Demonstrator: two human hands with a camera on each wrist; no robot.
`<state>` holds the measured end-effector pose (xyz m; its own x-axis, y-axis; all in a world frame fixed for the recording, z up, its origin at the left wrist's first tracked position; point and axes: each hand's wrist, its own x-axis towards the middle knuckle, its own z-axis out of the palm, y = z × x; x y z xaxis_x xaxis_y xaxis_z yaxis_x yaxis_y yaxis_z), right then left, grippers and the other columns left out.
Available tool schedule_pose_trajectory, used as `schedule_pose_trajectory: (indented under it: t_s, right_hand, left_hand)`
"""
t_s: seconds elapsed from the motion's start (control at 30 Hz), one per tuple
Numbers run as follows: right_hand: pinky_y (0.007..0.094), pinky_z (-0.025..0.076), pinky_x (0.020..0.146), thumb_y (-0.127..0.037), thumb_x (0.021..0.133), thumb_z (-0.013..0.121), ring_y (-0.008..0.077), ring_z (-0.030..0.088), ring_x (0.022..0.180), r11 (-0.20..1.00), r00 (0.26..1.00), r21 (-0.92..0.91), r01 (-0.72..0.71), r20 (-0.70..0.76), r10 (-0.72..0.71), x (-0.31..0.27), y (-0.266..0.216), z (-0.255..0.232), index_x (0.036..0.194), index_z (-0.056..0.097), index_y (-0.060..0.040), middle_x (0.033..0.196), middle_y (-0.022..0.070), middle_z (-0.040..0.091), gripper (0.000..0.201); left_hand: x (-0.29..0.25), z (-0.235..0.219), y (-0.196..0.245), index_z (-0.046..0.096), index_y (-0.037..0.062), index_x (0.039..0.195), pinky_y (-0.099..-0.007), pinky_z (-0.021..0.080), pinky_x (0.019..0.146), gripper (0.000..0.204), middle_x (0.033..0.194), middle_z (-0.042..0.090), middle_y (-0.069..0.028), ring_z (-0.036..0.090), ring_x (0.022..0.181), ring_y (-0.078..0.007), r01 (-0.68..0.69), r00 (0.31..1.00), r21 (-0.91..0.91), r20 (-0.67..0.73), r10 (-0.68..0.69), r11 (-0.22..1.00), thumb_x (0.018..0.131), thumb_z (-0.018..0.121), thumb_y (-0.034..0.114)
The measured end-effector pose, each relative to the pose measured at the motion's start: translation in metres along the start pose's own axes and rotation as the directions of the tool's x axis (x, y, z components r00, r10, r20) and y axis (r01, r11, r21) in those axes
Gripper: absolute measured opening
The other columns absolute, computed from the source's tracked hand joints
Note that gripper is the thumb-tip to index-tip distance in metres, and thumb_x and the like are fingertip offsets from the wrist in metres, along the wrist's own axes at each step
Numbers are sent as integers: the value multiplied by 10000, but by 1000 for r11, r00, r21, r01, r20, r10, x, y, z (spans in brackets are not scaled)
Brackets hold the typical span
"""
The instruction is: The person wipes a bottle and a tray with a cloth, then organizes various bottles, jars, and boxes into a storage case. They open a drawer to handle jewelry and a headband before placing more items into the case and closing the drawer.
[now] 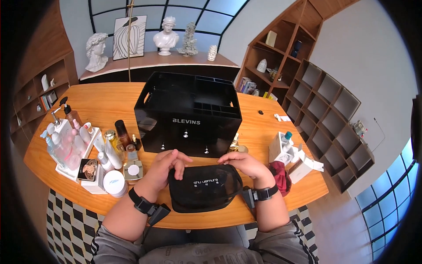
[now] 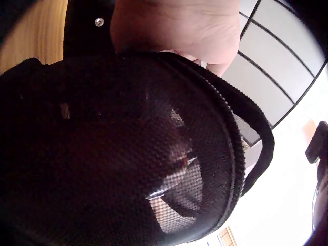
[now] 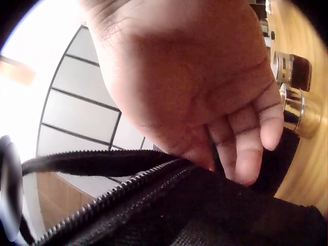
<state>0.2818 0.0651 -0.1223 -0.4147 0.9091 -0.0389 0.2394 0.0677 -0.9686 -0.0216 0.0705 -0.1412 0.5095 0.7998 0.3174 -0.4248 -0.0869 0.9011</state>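
Note:
A black mesh zip pouch [image 1: 204, 187] with white lettering is at the table's near edge, between both hands. My left hand [image 1: 163, 168] holds its upper left edge, fingers bent over the top. At the upper right edge my right hand [image 1: 247, 164] pinches the zippered rim, its other fingers loosely curled. Up close in the right wrist view, zipper teeth [image 3: 107, 197] run along the rim, and a strip stands apart from the body. The thumb and index tips are partly hidden behind the pouch there. Light shows through the mesh [image 2: 177, 200] in the left wrist view.
Behind the pouch stands a large black organizer box [image 1: 189, 132] marked BLEVINS. On the left are a white tray [image 1: 66, 170] of bottles, a round white jar [image 1: 115, 183] and several cosmetics. To the right lie a dark red cloth [image 1: 280, 176] and an open white box [image 1: 305, 166].

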Motion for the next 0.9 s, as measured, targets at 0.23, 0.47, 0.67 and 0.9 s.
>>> schedule_pose_trajectory:
  t_s: [0.23, 0.47, 0.67, 0.9]
  right_hand:
    - [247, 478, 772, -11, 883, 552, 121, 618, 870, 998, 996, 62, 11, 92, -17, -1, 9, -11, 1109, 704, -23, 1001, 35, 698, 273]
    - [239, 472, 729, -9, 867, 543, 101, 600, 807, 991, 973, 137, 2, 228, -34, 4, 18, -20, 1117, 705, -39, 964, 22, 693, 299]
    - [240, 463, 767, -83, 911, 594, 102, 586, 851, 955, 964, 281, -98, 266, 20, 10, 30, -22, 1153, 685, -17, 1022, 22, 683, 267]
    - [224, 444, 760, -95, 928, 597, 83, 577, 871, 967, 952, 248, -67, 305, -13, 8, 28, -22, 1149, 688, -29, 1058, 9, 673, 248]
  left_hand:
    - [0, 13, 11, 676, -40, 968, -261, 472, 649, 368, 530, 540, -49, 549, 540, -138, 20, 993, 117, -119, -6, 993, 1010, 446, 244]
    - [6, 46, 75, 679, -15, 969, -269, 491, 695, 238, 667, 611, -52, 598, 634, -141, -81, 986, 303, -111, 120, 949, 968, 527, 167]
    - [65, 87, 97, 713, 19, 1015, -263, 500, 723, 245, 805, 681, -58, 652, 758, -133, 115, 973, 637, 84, -217, 762, 958, 591, 224]
    - [106, 98, 40, 717, 84, 1088, -391, 500, 822, 334, 982, 703, -153, 657, 933, -321, -74, 708, 995, 5, -706, -67, 958, 541, 337]
